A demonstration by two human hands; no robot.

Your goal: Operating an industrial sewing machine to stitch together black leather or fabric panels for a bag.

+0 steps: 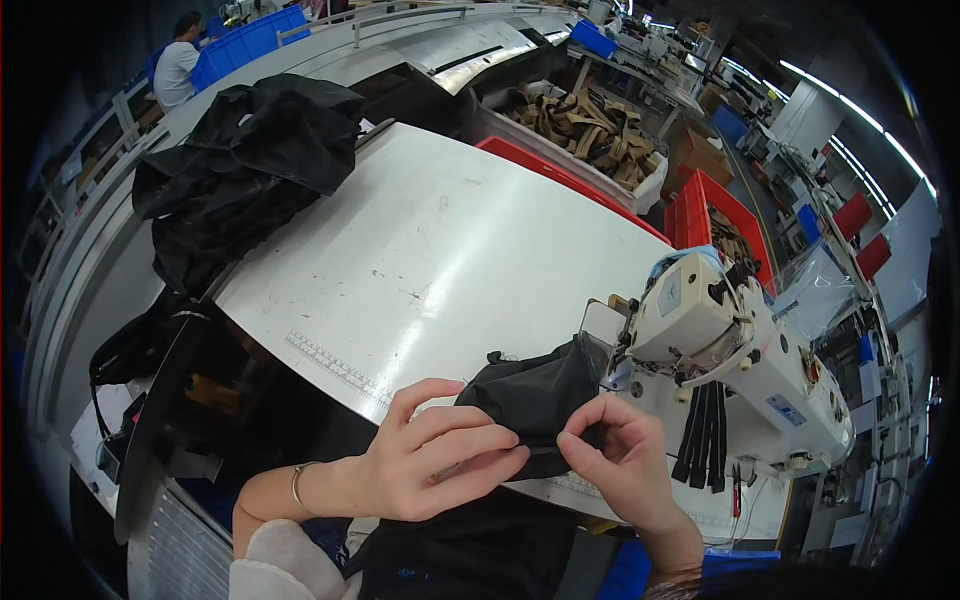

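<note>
A piece of black fabric (535, 390) lies at the front edge of the white table, its far corner next to the sewing machine (690, 315). My left hand (430, 455) has its fingers curled over the near left part of the fabric, gripping it. My right hand (625, 455) pinches the fabric's near edge between thumb and forefinger, a short way from the left fingertips. The fabric stands up in a loose fold between my hands and the machine's needle area. What lies under the left fingers is hidden.
A heap of black fabric (250, 160) covers the table's far left. Black straps (703, 435) hang by the machine, near red-handled snips (737, 492). Behind the white table (450, 240) are a bin of brown pieces (590, 130) and a red crate (740, 215). A person (177, 65) sits far left.
</note>
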